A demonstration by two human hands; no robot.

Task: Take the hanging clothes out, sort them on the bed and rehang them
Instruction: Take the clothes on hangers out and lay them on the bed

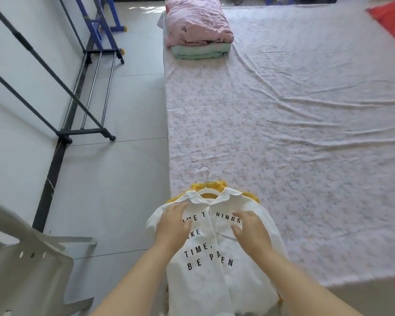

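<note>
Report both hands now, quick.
Left hand: open, fingers flat on the white shirt.
Right hand: open, resting on the same shirt.

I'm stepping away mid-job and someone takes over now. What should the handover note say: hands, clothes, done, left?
Left hand: open, flat on the white shirt.
Right hand: open, resting on the same shirt.
Clothes: shirt on its hanger, lying over a yellow garment at the bed's near corner.
Done: both are off the clothes rack, whose visible rails are bare.
Left: sort them, then rehang.
</note>
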